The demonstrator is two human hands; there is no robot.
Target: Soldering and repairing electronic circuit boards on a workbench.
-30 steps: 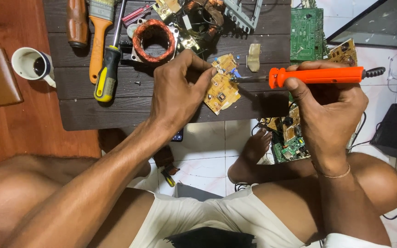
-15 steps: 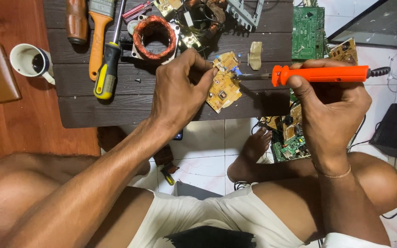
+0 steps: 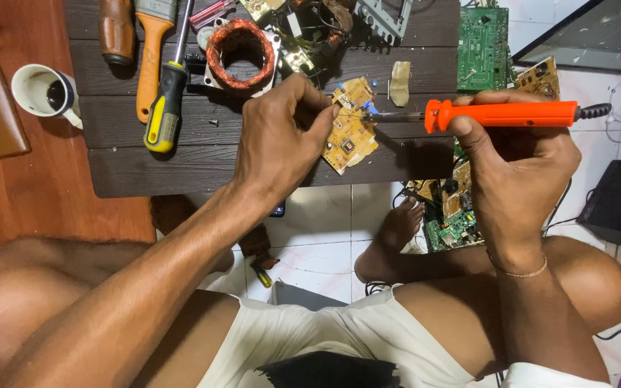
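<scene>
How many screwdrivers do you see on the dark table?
2: a yellow-and-black screwdriver beside the orange-handled brush, and a red-handled screwdriver at the top edge. Others may be hidden in the clutter.

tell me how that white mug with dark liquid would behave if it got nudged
The white mug stands near the dark tabletop's left edge, so a nudge might tip it over. Its dark liquid would probably slosh or spill. It looks ceramic, so likely rigid but breakable.
</scene>
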